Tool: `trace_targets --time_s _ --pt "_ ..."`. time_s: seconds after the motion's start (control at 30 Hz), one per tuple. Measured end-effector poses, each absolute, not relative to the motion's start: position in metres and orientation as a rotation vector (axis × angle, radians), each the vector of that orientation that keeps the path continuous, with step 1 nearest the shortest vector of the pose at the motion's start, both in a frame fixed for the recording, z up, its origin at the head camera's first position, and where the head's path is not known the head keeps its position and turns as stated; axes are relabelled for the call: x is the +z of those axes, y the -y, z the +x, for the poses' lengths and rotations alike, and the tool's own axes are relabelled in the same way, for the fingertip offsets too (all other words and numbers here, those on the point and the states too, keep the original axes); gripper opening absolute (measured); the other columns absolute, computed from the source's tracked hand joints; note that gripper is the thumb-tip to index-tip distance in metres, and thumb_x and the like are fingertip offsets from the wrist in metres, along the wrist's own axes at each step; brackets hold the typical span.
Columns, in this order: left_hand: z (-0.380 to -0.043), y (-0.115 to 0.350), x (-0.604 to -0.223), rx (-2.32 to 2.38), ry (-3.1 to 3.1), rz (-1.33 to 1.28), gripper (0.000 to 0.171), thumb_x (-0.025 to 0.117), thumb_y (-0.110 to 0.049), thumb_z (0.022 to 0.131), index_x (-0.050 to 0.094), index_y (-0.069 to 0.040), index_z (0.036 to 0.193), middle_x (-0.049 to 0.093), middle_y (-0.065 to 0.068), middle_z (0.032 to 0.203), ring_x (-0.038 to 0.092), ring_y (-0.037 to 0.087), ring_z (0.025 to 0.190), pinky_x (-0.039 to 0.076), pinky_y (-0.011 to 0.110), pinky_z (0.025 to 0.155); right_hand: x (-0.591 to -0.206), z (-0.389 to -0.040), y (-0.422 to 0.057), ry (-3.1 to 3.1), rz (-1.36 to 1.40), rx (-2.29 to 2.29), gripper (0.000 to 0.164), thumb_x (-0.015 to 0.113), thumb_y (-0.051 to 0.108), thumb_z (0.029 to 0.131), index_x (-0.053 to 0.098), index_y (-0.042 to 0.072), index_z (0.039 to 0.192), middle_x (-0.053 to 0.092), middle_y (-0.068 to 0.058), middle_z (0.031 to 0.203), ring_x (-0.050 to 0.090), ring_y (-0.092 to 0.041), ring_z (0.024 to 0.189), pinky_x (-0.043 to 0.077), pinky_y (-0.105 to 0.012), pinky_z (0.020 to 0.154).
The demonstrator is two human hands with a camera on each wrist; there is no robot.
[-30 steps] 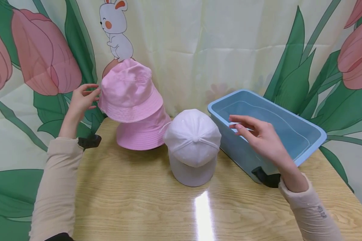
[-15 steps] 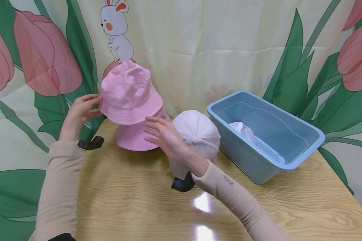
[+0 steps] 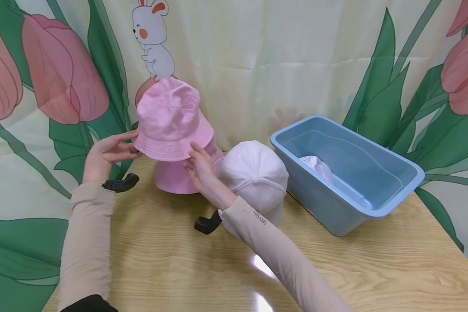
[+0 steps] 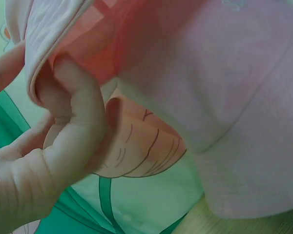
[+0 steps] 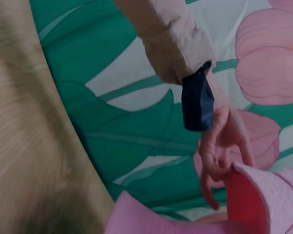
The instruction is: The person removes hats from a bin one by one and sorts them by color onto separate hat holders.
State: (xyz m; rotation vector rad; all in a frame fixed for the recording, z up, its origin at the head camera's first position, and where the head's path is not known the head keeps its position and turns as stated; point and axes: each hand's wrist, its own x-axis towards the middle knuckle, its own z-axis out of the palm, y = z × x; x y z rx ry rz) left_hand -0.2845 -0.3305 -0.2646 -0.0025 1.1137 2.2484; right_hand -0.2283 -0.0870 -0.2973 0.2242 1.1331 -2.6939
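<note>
Two pink bucket hats stand at the left, the upper pink bucket hat [image 3: 167, 117] raised and tilted over the lower pink bucket hat [image 3: 171, 177]. My left hand [image 3: 111, 151] pinches the upper hat's brim at its left side; in the left wrist view the thumb [image 4: 80, 92] is tucked under the brim edge. My right hand [image 3: 204, 171] reaches across from the right and holds the front right of the same brim, one finger on top and others at the lower edge. A white baseball cap [image 3: 253, 173] sits beside the hats, partly behind the right forearm.
A blue plastic bin [image 3: 335, 212] stands on the right of the wooden table [image 3: 160, 260], with a white cloth item [image 3: 317, 167] inside it. A printed curtain [image 3: 234, 78] with tulips and a rabbit hangs behind the table.
My right hand has gone from over the bin, leftward past the white cap, to the upper hat's brim. My left hand has stayed at the hat's left side, moving in slightly closer.
</note>
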Motion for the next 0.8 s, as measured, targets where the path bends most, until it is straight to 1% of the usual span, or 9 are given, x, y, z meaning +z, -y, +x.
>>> trace_targets --time_s 0.1,0.2,0.3,0.4,0.47,0.53,0.6,0.73,0.8 --pt "-0.287 0.33 -0.266 2.222 -1.047 -0.061 0.016 0.037 -0.02 0.095 0.048 -0.01 0.099 0.053 0.008 0.09 0.056 0.02 0.078 0.047 0.034 0.074 -0.297 -0.233 0.083 -1.158 0.225 -2.755 0.044 0.04 -0.004 0.087 0.044 0.007 0.129 0.042 0.003 0.075 0.038 -0.006 0.057 0.034 -0.017 0.057" --pt "-0.287 0.328 -0.267 2.212 -0.969 -0.033 0.02 0.036 -0.022 0.095 0.05 -0.01 0.097 0.052 0.008 0.086 0.052 0.02 0.073 0.045 0.034 0.072 -0.296 -0.236 0.081 -1.158 0.245 -2.785 0.047 0.039 -0.004 0.085 0.043 0.008 0.131 0.043 0.003 0.077 0.038 -0.007 0.057 0.034 -0.018 0.058" --pt "-0.286 0.321 -0.264 2.269 -0.985 0.024 0.02 0.035 -0.015 0.095 0.054 -0.011 0.1 0.056 0.007 0.089 0.053 0.02 0.075 0.044 0.035 0.072 -0.298 -0.238 0.08 -1.141 0.262 -2.812 0.049 0.037 -0.004 0.084 0.042 0.009 0.132 0.047 0.001 0.087 0.038 -0.007 0.056 0.034 -0.018 0.058" --pt "-0.287 0.313 -0.26 2.363 -1.016 0.125 0.027 0.034 -0.006 0.095 0.058 -0.011 0.104 0.061 0.007 0.094 0.058 0.021 0.078 0.044 0.038 0.071 -0.299 -0.24 0.078 -1.148 0.27 -2.845 0.052 0.036 -0.004 0.083 0.041 0.01 0.133 0.051 -0.002 0.106 0.037 -0.008 0.055 0.033 -0.018 0.058" --pt "-0.288 0.31 -0.258 2.414 -1.056 0.157 0.03 0.035 -0.002 0.094 0.059 -0.015 0.107 0.061 0.005 0.097 0.059 0.021 0.078 0.044 0.038 0.069 -0.299 -0.241 0.078 -1.159 0.265 -2.866 0.053 0.036 -0.005 0.082 0.04 0.01 0.134 0.049 -0.006 0.121 0.036 -0.008 0.056 0.033 -0.018 0.058" --pt "-0.289 0.31 -0.26 2.447 -1.124 0.141 0.03 0.038 -0.001 0.092 0.058 -0.016 0.107 0.06 0.004 0.097 0.058 0.02 0.076 0.045 0.037 0.066 -0.301 -0.242 0.078 -1.177 0.265 -2.883 0.055 0.036 -0.004 0.081 0.04 0.01 0.134 0.044 -0.008 0.132 0.035 -0.008 0.058 0.033 -0.018 0.058" --pt "-0.288 0.312 -0.265 2.458 -1.19 0.095 0.028 0.039 -0.001 0.092 0.057 -0.017 0.107 0.059 0.002 0.096 0.057 0.019 0.075 0.045 0.036 0.064 -0.302 -0.243 0.078 -1.201 0.282 -2.887 0.055 0.036 -0.004 0.08 0.04 0.01 0.133 0.041 -0.009 0.136 0.035 -0.008 0.059 0.033 -0.018 0.057" --pt "-0.281 0.319 -0.289 2.466 -1.235 0.02 0.026 0.036 -0.002 0.093 0.055 -0.015 0.104 0.06 0.003 0.09 0.055 0.018 0.072 0.045 0.033 0.063 -0.309 -0.24 0.08 -1.238 0.319 -2.873 0.056 0.037 -0.004 0.079 0.042 0.01 0.132 0.042 -0.009 0.135 0.038 -0.006 0.058 0.034 -0.017 0.056" --pt "-0.277 0.321 -0.303 2.46 -1.226 0.031 0.027 0.035 -0.002 0.093 0.056 -0.014 0.104 0.06 0.003 0.089 0.056 0.018 0.072 0.045 0.033 0.064 -0.314 -0.237 0.081 -1.257 0.339 -2.874 0.056 0.037 -0.003 0.078 0.043 0.01 0.132 0.042 -0.009 0.134 0.038 -0.005 0.054 0.035 -0.016 0.055"
